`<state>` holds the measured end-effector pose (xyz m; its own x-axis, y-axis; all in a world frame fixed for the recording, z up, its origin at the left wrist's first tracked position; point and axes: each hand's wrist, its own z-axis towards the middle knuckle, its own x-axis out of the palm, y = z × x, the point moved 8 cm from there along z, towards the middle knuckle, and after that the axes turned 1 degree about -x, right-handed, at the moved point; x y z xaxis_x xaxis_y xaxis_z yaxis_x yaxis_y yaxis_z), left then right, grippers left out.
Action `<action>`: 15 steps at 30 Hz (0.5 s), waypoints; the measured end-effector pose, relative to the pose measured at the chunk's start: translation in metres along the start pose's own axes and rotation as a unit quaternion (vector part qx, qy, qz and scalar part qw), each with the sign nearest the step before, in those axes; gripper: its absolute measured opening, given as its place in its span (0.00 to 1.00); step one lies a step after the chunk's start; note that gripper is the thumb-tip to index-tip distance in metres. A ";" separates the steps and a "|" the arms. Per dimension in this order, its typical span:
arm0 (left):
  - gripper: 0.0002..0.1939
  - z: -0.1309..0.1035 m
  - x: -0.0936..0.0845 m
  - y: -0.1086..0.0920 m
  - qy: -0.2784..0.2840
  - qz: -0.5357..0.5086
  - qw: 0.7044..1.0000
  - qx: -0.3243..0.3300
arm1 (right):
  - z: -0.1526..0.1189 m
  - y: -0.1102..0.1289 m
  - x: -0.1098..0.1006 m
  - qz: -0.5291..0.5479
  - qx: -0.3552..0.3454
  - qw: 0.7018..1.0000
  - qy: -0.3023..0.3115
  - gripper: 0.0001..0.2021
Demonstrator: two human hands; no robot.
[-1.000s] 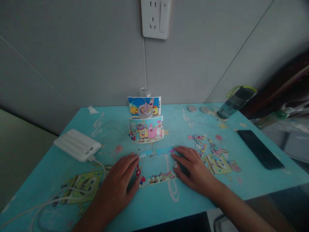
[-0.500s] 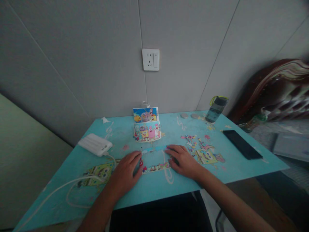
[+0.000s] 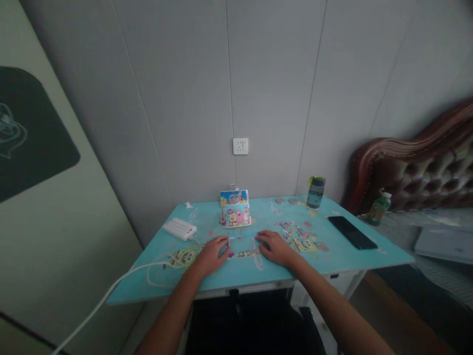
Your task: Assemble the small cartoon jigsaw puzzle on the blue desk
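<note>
A rectangular border of joined jigsaw puzzle pieces (image 3: 248,253) lies on the blue cartoon-patterned table, its middle showing bare tabletop. My left hand (image 3: 212,255) rests at the border's left side, thumb and fingers apart. Across from it, my right hand (image 3: 275,247) lies over the right side with its fingers spread. Neither hand grips anything; parts of both sides are hidden under them. Loose puzzle pieces (image 3: 291,230) are scattered to the right of my right hand. Behind the border, a cartoon picture card (image 3: 235,216) stands propped up.
A white power bank (image 3: 180,229) with a cable sits at the left, a black phone (image 3: 352,232) at the right. The water bottle (image 3: 315,192) stands at the back right near two round lids (image 3: 293,201). A wall (image 3: 185,98) closes off the far edge.
The head view has tilted up and pulled back, so the table looks smaller and more wall shows. Both hands stay at the two sides of the puzzle border.
</note>
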<state>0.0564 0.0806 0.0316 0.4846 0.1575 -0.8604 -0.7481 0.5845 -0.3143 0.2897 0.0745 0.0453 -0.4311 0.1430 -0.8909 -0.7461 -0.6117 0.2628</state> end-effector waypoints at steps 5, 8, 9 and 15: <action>0.17 0.000 0.006 0.010 -0.001 -0.017 1.000 -0.006 | 0.000 -0.004 0.005 -0.001 -0.009 1.000 -0.006 0.21; 0.17 -0.001 0.010 0.014 0.005 -0.035 0.999 -0.004 | 0.000 -0.006 0.008 0.005 -0.010 1.000 -0.003 0.21; 0.17 -0.001 0.010 0.015 0.005 -0.040 0.999 -0.003 | 0.000 -0.006 0.008 0.006 -0.010 1.000 -0.003 0.21; 0.16 -0.001 0.006 0.011 0.004 -0.050 0.999 -0.003 | -0.001 -0.001 0.002 0.009 -0.012 1.000 -0.006 0.20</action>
<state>0.0508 0.0874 0.0226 0.5535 0.0914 -0.8278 -0.6988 0.5917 -0.4019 0.2897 0.0747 0.0431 -0.4510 0.1409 -0.8814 -0.7259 -0.6325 0.2703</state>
